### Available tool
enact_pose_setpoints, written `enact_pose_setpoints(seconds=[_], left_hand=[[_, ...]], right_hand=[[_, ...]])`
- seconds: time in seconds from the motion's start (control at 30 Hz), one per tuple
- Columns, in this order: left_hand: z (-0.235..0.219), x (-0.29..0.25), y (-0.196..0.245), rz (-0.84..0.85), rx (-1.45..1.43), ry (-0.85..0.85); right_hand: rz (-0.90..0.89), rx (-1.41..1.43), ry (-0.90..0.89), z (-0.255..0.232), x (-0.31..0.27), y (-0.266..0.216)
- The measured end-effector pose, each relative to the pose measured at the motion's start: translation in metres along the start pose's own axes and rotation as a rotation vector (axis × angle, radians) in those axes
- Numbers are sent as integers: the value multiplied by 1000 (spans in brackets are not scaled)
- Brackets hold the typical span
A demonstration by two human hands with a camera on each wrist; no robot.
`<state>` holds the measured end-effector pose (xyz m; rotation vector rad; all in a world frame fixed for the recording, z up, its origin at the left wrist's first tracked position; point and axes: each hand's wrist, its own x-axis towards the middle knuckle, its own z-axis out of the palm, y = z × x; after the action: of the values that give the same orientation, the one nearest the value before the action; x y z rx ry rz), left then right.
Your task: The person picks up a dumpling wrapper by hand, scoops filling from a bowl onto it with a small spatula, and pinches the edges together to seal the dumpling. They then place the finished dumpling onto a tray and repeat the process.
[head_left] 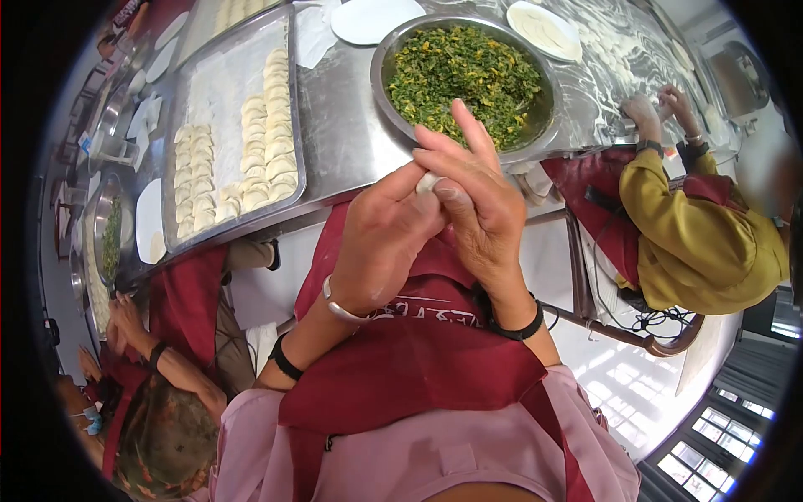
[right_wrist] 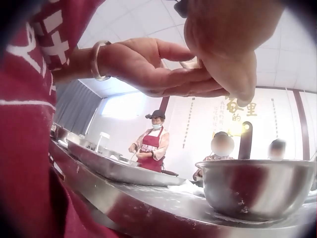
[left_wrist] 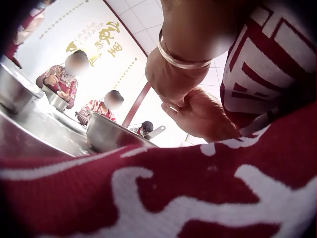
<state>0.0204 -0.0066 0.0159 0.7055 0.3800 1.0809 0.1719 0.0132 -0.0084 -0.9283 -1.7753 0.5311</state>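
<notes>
Over the apron, close to the table edge, both hands come together around a small white dumpling (head_left: 427, 183). The left hand (head_left: 383, 227), with a silver bracelet at its wrist, grips it from the left. From the right, the right hand (head_left: 483, 201) presses its thumb against the dumpling, while its other fingers extend past it. Most of the dumpling is hidden by the fingers; a pale bit of it shows between the hands in the right wrist view. Just beyond them stands a metal bowl (head_left: 381, 94) of chopped green and yellow filling (head_left: 468, 79).
To the left, a metal tray (head_left: 299, 159) holds rows of folded dumplings (head_left: 280, 142). White plates (head_left: 376, 18) lie behind the bowl. At the right, another person in a yellow top (head_left: 694, 251) works over the floured table (head_left: 602, 75); someone else stands at the left.
</notes>
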Motion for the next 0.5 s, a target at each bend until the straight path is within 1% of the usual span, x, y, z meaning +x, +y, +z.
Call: enact_pose_setpoints(seconds=[0.07,0.1,0.17,0.2,0.27,0.3,0.37,0.47,0.5], left_hand=[[-1,0,1,-44,-103,88],[-2,1,2,-66,-153,132],[-8,4,2,-99,-165,120],[-10,5,1,-118,-172,115],[-5,5,-1,-100,-232,122],[-3,5,-2,-92,-263,124],[-2,5,-6,-104,-230,120],[-8,6,-9,-101,-251,80],[-10,7,-8,-94,-270,61]], right_hand=[[-17,-56,-36,-2,4,-1],[22,-15,33,1,6,-7],[95,71,168,8,10,-18],[67,31,154,8,9,-15],[10,-53,129,4,5,-4],[-5,-85,85,1,4,-2],[-34,-148,-3,-5,4,0],[24,-117,89,-3,12,-13],[77,-21,151,-1,12,-15]])
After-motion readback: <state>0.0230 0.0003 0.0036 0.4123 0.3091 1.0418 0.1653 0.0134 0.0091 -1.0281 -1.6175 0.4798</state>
